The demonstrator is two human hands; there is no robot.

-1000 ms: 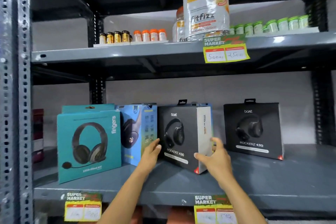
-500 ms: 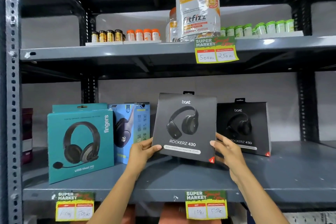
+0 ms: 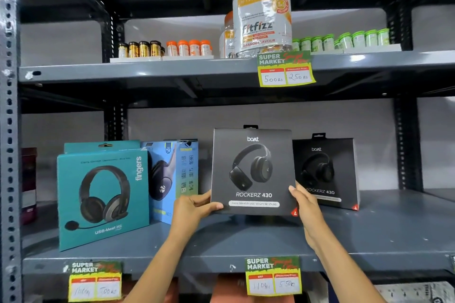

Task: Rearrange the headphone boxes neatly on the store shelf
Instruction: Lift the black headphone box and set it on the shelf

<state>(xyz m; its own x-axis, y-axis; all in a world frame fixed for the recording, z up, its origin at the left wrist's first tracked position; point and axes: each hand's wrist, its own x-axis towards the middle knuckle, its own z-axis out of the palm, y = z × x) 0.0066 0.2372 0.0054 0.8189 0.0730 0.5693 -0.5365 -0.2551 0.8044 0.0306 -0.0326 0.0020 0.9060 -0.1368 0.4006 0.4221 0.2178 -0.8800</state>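
Observation:
I hold a black boAt Rockerz 430 headphone box (image 3: 253,170) upright, face toward me, a little above the grey shelf (image 3: 246,241). My left hand (image 3: 192,206) grips its lower left corner and my right hand (image 3: 305,202) its lower right edge. A second black boAt box (image 3: 327,170) stands behind it to the right, partly covered. On the left stand a teal Fingers headset box (image 3: 103,197), another teal box (image 3: 101,146) behind it, and a blue headphone box (image 3: 174,179) turned at an angle.
The upper shelf (image 3: 172,69) carries a large Fitfizz jar (image 3: 263,10), small brown and orange bottles (image 3: 165,48) and green-capped jars (image 3: 344,40). Yellow price tags (image 3: 273,275) hang on the shelf edges. A perforated steel upright (image 3: 8,130) frames the left side.
One second ago the black box stood angled on the shelf between my hands. I have lifted it and turned its front to face me; it now covers part of the second black box.

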